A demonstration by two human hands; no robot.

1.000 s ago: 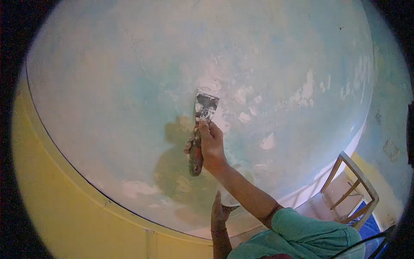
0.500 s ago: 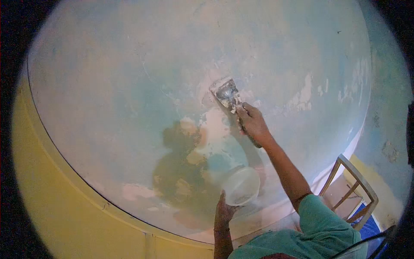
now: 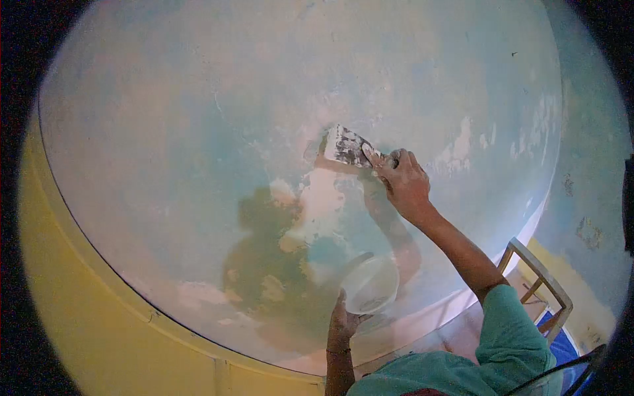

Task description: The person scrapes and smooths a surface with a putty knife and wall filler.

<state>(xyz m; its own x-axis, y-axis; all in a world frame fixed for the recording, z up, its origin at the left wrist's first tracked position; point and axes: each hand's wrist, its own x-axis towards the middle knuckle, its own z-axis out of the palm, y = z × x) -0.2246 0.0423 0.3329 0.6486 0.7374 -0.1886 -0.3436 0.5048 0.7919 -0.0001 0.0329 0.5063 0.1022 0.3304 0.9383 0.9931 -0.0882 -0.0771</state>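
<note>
My right hand (image 3: 404, 181) is closed round the handle of a putty knife (image 3: 348, 146). Its wide metal blade, smeared with white filler, points left at the blue-green wall (image 3: 198, 132). Below the blade, a white filler patch (image 3: 320, 201) runs down the wall. Lower down, my left hand (image 3: 344, 318) holds a pale round plastic tub (image 3: 371, 287) by its left side and underneath. The tub is tilted, with its opening turned towards me.
A wooden frame (image 3: 541, 274), like a chair back or ladder top, stands at the lower right. A yellow wall band (image 3: 132, 330) curves along the lower left. More white patches (image 3: 459, 145) mark the wall at right. My shadow falls beside the tub.
The putty knife has turned in my right hand, its blade now showing a filler-smeared face and pointing more to the left. The right hand has shifted slightly right; the left stays with the tub.
</note>
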